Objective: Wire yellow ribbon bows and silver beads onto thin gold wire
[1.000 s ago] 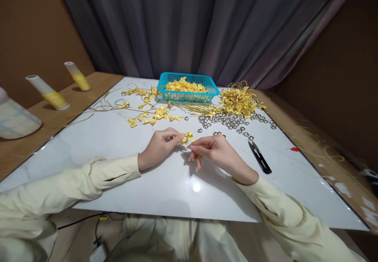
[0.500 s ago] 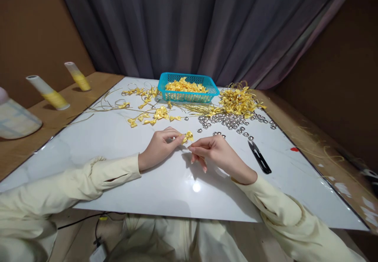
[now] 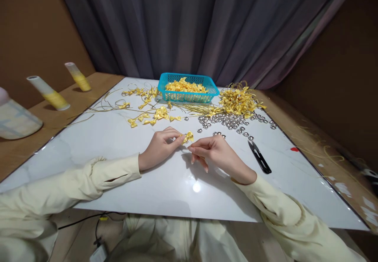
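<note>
Between the thumb and fingers of my left hand [image 3: 163, 144] a small yellow ribbon bow [image 3: 188, 136] is pinched, just above the white table. My right hand [image 3: 211, 147] sits close on its right, thumb and forefinger closed on what looks like a thin gold cord at the bow's lower edge; most of the strand is too fine to follow. The other right fingers curl below. Beyond my hands lie loose yellow bows [image 3: 161, 113] and many silver heart-like beads [image 3: 228, 121]. Black thread snips [image 3: 260, 157] rest to the right of my right hand.
A blue basket [image 3: 189, 96] full of yellow bows stands at the back, beside a heap of corded bows [image 3: 239, 100]. On the left are two ribbon-wound tubes [image 3: 53, 96] and a pale bottle-like container [image 3: 19, 118]. A red scrap [image 3: 294, 149] lies near the right edge.
</note>
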A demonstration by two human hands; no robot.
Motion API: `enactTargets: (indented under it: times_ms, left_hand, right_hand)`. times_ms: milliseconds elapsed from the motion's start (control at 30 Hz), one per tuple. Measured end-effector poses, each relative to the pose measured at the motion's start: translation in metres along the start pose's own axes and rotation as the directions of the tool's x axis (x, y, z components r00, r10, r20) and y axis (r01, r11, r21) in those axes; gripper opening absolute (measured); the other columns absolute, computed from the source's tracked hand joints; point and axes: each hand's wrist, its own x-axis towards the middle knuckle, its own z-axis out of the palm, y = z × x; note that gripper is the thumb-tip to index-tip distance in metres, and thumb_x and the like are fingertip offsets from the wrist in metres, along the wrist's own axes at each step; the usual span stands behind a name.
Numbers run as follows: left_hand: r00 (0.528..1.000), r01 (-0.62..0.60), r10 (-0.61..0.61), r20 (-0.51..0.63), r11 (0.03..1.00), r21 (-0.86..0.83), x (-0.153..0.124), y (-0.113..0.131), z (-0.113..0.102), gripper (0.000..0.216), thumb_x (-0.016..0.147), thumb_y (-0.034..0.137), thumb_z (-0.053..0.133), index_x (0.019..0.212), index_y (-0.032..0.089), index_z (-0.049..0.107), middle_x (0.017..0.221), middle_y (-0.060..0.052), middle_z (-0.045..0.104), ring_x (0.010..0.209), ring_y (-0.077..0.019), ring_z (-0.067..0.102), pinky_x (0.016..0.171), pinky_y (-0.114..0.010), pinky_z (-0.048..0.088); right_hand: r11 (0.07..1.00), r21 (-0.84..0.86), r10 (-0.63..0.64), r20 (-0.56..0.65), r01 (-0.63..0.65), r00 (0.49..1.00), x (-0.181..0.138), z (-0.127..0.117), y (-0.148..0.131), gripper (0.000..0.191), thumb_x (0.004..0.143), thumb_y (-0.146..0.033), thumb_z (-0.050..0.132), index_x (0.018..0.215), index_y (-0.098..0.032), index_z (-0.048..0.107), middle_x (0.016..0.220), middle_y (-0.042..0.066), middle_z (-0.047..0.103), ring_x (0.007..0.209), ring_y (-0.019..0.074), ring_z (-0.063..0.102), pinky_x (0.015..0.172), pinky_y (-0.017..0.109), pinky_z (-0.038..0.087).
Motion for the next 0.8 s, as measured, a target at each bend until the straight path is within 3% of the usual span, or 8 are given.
enactTargets:
  times_ms: [400, 800]
  left_hand:
    - [1.000, -0.010, 0.009, -0.007, 1.000, -0.001, 0.0004, -0.0011, 0.0002, 0.022, 0.081, 0.031, 0.055, 0.067, 0.017, 0.065, 0.072, -0.006, 0.066, 0.073, -0.0169, 0.056, 0.072, -0.030, 0.044]
    - [1.000, -0.020, 0.019, -0.023, 1.000, -0.007, 0.0007, -0.0021, 0.0004, 0.019, 0.081, 0.027, 0.055, 0.069, 0.016, 0.066, 0.074, -0.006, 0.066, 0.074, -0.0168, 0.057, 0.071, -0.030, 0.045]
  right_hand:
    - [1.000, 0.014, -0.013, -0.012, 0.013, 1.000, -0.0002, 0.0019, 0.0005, 0.024, 0.078, -0.028, 0.057, 0.063, -0.011, 0.066, 0.052, 0.002, 0.062, 0.032, 0.0049, 0.043, 0.040, 0.020, 0.035]
    - [0.988, 0.157, -0.018, 0.051, 0.010, 0.999, 0.0001, -0.0021, -0.0011, 0.022, 0.077, -0.023, 0.057, 0.061, -0.011, 0.066, 0.057, 0.002, 0.063, 0.036, 0.0050, 0.044, 0.047, 0.022, 0.038]
